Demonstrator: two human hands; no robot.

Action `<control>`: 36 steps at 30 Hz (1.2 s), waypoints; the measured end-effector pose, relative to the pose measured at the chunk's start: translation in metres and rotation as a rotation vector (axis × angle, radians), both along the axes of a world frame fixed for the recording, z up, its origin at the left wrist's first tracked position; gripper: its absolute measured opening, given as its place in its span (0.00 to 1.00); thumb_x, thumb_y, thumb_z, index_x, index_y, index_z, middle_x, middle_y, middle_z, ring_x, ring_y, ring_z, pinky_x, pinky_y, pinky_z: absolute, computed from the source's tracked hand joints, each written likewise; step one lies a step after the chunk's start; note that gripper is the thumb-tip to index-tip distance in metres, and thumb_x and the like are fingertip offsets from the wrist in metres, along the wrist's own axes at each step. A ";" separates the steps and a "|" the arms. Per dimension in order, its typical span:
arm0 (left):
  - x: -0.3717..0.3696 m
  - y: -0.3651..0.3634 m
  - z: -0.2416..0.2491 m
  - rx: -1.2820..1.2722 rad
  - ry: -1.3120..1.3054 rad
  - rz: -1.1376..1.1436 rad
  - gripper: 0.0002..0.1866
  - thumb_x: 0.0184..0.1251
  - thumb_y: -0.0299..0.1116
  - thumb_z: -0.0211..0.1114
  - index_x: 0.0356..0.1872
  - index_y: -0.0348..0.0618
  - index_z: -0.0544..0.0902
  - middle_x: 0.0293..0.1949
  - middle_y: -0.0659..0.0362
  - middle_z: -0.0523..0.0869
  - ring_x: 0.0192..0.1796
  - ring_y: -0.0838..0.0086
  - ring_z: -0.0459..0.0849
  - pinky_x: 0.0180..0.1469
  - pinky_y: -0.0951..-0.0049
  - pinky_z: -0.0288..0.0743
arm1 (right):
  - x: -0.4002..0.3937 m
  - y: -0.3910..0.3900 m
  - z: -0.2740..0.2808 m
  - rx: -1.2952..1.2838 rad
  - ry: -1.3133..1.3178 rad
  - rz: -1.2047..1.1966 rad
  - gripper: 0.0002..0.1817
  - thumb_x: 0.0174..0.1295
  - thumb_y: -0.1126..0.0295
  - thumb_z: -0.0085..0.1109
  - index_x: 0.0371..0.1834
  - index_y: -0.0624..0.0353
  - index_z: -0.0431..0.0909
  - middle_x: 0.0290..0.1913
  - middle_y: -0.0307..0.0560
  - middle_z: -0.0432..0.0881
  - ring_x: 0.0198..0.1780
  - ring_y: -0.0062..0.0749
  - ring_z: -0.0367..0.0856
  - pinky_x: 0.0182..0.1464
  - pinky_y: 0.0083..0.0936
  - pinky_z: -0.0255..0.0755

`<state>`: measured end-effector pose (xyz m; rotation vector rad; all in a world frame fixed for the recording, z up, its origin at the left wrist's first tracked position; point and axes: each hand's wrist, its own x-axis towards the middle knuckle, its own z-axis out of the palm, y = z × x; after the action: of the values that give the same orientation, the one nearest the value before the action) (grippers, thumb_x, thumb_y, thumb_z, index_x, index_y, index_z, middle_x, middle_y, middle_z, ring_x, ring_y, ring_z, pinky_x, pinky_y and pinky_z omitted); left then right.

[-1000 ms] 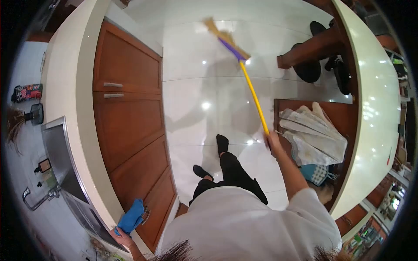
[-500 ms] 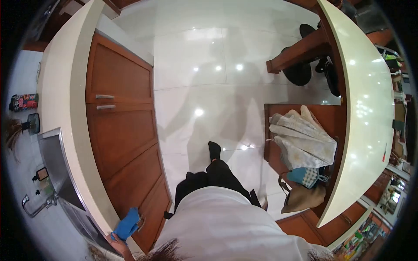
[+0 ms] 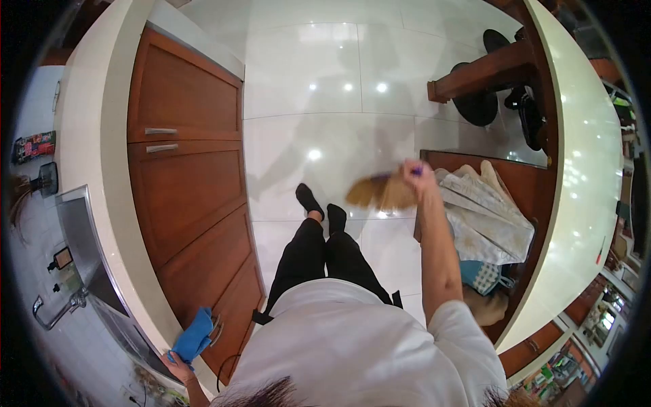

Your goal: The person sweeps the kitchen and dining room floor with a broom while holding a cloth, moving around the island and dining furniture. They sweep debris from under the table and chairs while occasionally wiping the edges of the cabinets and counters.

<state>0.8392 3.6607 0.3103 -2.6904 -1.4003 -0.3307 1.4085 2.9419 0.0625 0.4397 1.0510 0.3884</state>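
My right hand (image 3: 419, 178) is stretched out over the floor, fingers closed around a broom (image 3: 380, 192) with a purple part at the grip. Its tan, fan-shaped bristles point left and are smeared by motion, a little to the right of my feet. At the lower left, my left hand (image 3: 179, 367) is at the counter edge, its fingers closed at the end of a blue cloth (image 3: 194, 335). That cloth hangs down in front of the cabinet, beside a metal handle (image 3: 215, 332).
Brown cabinet doors (image 3: 186, 183) line the left, below a pale counter (image 3: 122, 169) with a sink (image 3: 91, 237) and faucet (image 3: 57, 315). Light cloths (image 3: 481, 217) and a blue checked cloth (image 3: 483, 277) hang at right, under another counter (image 3: 590, 149). A wooden beam (image 3: 485, 73) juts out at upper right.
My right arm has come into view with the broom, held out over the floor. Both feet now show, where one showed before. My left hand stays by the blue cloth.
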 end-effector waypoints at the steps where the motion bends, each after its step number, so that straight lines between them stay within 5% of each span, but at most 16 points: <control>1: 0.007 -0.008 0.006 -0.002 -0.046 -0.039 0.24 0.63 0.45 0.47 0.41 0.26 0.67 0.49 0.36 0.66 0.53 0.50 0.64 0.56 0.62 0.55 | 0.041 0.002 0.000 -0.044 -0.106 0.064 0.07 0.42 0.83 0.40 0.14 0.58 0.57 0.15 0.39 0.61 0.17 0.24 0.63 0.18 0.19 0.65; 3: 0.013 -0.014 0.023 -0.196 0.203 -0.105 0.25 0.63 0.45 0.47 0.44 0.25 0.66 0.49 0.37 0.65 0.53 0.49 0.63 0.57 0.61 0.53 | 0.106 0.005 -0.003 -0.101 -0.184 0.107 0.06 0.44 0.82 0.41 0.15 0.60 0.59 0.15 0.39 0.62 0.16 0.23 0.64 0.18 0.19 0.66; 8: 0.062 -0.057 0.040 -0.225 0.177 0.037 0.24 0.63 0.45 0.48 0.42 0.26 0.67 0.49 0.37 0.65 0.53 0.47 0.62 0.57 0.60 0.53 | 0.165 0.012 -0.045 -0.119 -0.545 0.144 0.13 0.58 0.76 0.38 0.16 0.56 0.55 0.13 0.35 0.57 0.11 0.18 0.53 0.12 0.16 0.51; 12: 0.076 -0.062 0.052 -0.276 0.144 0.047 0.23 0.63 0.44 0.48 0.42 0.26 0.67 0.48 0.38 0.66 0.52 0.48 0.63 0.56 0.60 0.54 | 0.133 0.052 -0.053 -0.380 -0.559 0.565 0.15 0.61 0.70 0.37 0.14 0.51 0.55 0.11 0.31 0.54 0.11 0.16 0.53 0.12 0.13 0.49; 15: 0.079 -0.063 0.053 -0.405 0.085 0.088 0.23 0.61 0.42 0.50 0.42 0.25 0.67 0.46 0.39 0.67 0.51 0.49 0.64 0.55 0.61 0.55 | 0.059 0.087 0.036 -0.738 -0.685 0.974 0.15 0.59 0.69 0.39 0.14 0.49 0.56 0.10 0.31 0.55 0.07 0.17 0.50 0.07 0.16 0.44; 17: 0.053 -0.049 0.031 -0.268 -0.024 -0.010 0.21 0.60 0.41 0.51 0.39 0.26 0.67 0.41 0.40 0.67 0.48 0.50 0.65 0.53 0.60 0.56 | 0.027 0.097 0.109 -0.474 -0.355 1.084 0.12 0.56 0.71 0.45 0.16 0.49 0.58 0.10 0.28 0.55 0.06 0.13 0.51 0.06 0.13 0.46; 18: 0.053 -0.051 0.034 -0.197 -0.072 -0.062 0.20 0.59 0.40 0.52 0.38 0.26 0.68 0.39 0.40 0.67 0.46 0.50 0.65 0.52 0.60 0.57 | 0.009 0.103 0.147 -0.659 -0.676 1.301 0.09 0.56 0.69 0.46 0.20 0.50 0.61 0.10 0.28 0.55 0.07 0.12 0.51 0.05 0.12 0.46; 19: 0.057 -0.054 0.040 -0.122 -0.115 -0.112 0.19 0.58 0.39 0.53 0.36 0.27 0.68 0.37 0.41 0.67 0.44 0.50 0.65 0.50 0.60 0.57 | 0.003 0.104 0.170 -0.439 -0.520 1.331 0.07 0.57 0.69 0.46 0.23 0.52 0.62 0.11 0.28 0.56 0.07 0.11 0.52 0.05 0.10 0.47; 21: 0.133 -0.073 0.089 -0.511 0.001 0.048 0.16 0.55 0.37 0.55 0.30 0.29 0.67 0.30 0.44 0.64 0.38 0.53 0.65 0.45 0.60 0.59 | 0.013 0.117 0.201 -0.219 -0.362 1.358 0.05 0.58 0.69 0.45 0.27 0.54 0.64 0.11 0.28 0.56 0.07 0.10 0.53 0.04 0.09 0.47; 23: 0.109 -0.067 0.065 -0.447 -0.189 0.067 0.16 0.53 0.36 0.56 0.26 0.30 0.66 0.30 0.44 0.64 0.36 0.54 0.65 0.44 0.60 0.59 | 0.030 0.137 0.221 0.065 -0.158 1.432 0.05 0.60 0.69 0.43 0.35 0.57 0.66 0.13 0.29 0.58 0.08 0.09 0.54 0.04 0.08 0.49; 25: 0.156 -0.081 0.076 -0.232 -0.297 0.102 0.16 0.53 0.36 0.56 0.24 0.32 0.65 0.28 0.49 0.64 0.33 0.60 0.65 0.41 0.62 0.60 | 0.056 0.161 0.196 0.193 -0.167 1.566 0.09 0.61 0.69 0.41 0.41 0.61 0.65 0.15 0.31 0.59 0.09 0.10 0.56 0.06 0.07 0.52; 26: 0.172 -0.082 0.082 -0.309 -0.385 0.061 0.12 0.53 0.35 0.58 0.29 0.39 0.65 0.26 0.61 0.61 0.30 0.73 0.60 0.36 0.76 0.56 | 0.065 0.179 0.177 0.209 -0.162 1.655 0.10 0.61 0.69 0.41 0.41 0.63 0.65 0.14 0.31 0.59 0.09 0.10 0.56 0.07 0.07 0.52; 30: 0.334 -0.115 0.131 -0.392 -0.523 -0.027 0.16 0.48 0.37 0.60 0.26 0.35 0.65 0.28 0.54 0.65 0.31 0.66 0.65 0.37 0.72 0.60 | 0.072 0.276 0.049 0.558 -0.071 1.669 0.10 0.59 0.69 0.41 0.35 0.66 0.65 0.15 0.31 0.59 0.12 0.13 0.57 0.10 0.11 0.54; 34: 0.484 -0.117 0.140 -0.211 -0.260 -0.401 0.14 0.47 0.32 0.59 0.30 0.34 0.67 0.31 0.52 0.65 0.34 0.63 0.66 0.38 0.72 0.61 | 0.150 0.366 -0.007 0.522 -0.148 1.962 0.05 0.56 0.70 0.41 0.27 0.59 0.65 0.13 0.32 0.62 0.11 0.13 0.59 0.07 0.11 0.50; 35: 0.523 -0.118 0.137 -0.141 -0.188 -0.462 0.14 0.47 0.31 0.59 0.31 0.33 0.67 0.32 0.52 0.65 0.35 0.63 0.66 0.39 0.71 0.61 | 0.172 0.368 -0.050 0.134 -0.413 1.992 0.06 0.55 0.70 0.42 0.23 0.58 0.64 0.12 0.33 0.63 0.10 0.14 0.59 0.07 0.11 0.51; 36: 0.569 -0.119 0.132 -0.126 -0.226 -0.471 0.13 0.48 0.30 0.58 0.32 0.33 0.67 0.33 0.52 0.64 0.35 0.63 0.66 0.39 0.71 0.61 | 0.216 0.377 -0.053 0.103 -0.453 2.022 0.07 0.54 0.72 0.43 0.20 0.58 0.63 0.12 0.34 0.64 0.09 0.14 0.60 0.08 0.11 0.51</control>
<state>1.4085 3.5417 0.4424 -3.1519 -0.8294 -0.6153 1.6250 3.3185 0.0091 -0.8002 0.6791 2.1876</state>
